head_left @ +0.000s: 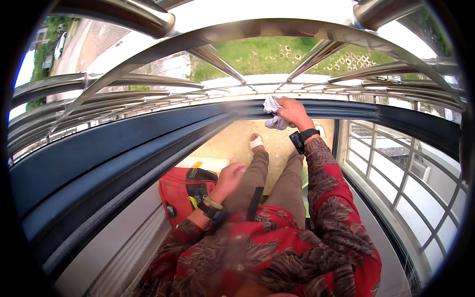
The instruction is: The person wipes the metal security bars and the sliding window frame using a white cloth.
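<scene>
My right hand [296,113] is closed on a crumpled whitish-lilac cloth [273,110]. It rests the cloth against the dark blue window frame [346,110], and part of the cloth hangs below the rail. A dark band with a small device [297,142] is on that wrist. My left hand [229,179] is lower and nearer to me, beside my left thigh and just right of a red bag [179,190]. Blur smears its fingers, so I cannot make out their pose. A bracelet and a dark band circle the left wrist.
Beyond the frame, shiny metal bars [213,62] form a railing with grass [257,52] outside. Gridded panes [403,168] stand at the right. A long dark blue frame member [99,148] runs along the left. My sandalled foot [256,142] is on the tan floor [217,143].
</scene>
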Motion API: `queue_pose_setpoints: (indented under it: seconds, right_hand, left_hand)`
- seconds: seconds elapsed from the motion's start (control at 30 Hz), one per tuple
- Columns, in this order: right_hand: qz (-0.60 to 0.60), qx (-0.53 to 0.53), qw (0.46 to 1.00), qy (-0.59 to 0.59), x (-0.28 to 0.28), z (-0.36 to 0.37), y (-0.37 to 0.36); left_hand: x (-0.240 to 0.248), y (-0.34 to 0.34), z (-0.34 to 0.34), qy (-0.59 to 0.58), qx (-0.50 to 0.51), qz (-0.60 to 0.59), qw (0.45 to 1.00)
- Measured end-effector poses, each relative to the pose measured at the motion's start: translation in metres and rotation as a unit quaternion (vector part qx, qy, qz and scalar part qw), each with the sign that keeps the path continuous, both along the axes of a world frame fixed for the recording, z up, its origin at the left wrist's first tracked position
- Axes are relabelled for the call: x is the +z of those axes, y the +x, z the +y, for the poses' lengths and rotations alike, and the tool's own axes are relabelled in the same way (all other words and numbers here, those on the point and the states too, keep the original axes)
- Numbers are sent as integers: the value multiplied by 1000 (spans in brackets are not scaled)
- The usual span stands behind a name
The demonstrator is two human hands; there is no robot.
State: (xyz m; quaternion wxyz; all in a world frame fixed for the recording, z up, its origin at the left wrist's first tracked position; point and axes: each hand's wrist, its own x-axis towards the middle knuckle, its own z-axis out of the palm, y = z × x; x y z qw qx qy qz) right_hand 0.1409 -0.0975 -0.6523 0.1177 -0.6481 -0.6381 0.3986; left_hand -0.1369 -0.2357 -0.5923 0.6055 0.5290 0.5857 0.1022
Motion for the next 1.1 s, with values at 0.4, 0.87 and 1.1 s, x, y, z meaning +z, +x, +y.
queue_pose_setpoints:
  seconds: [0.4, 0.87, 1.1]
  right_hand:
    - [-231, 189, 953, 44, -6, 12, -116]
    - [-184, 109, 976, -35, -15, -8, -24]
    - [-183, 25, 981, -57, 3, -25, 51]
  left_hand:
    - [4, 7, 10, -43, 8, -3, 999]
    - [1, 9, 0, -10, 47, -27, 999]
    - [1, 8, -8, 7, 47, -13, 999]
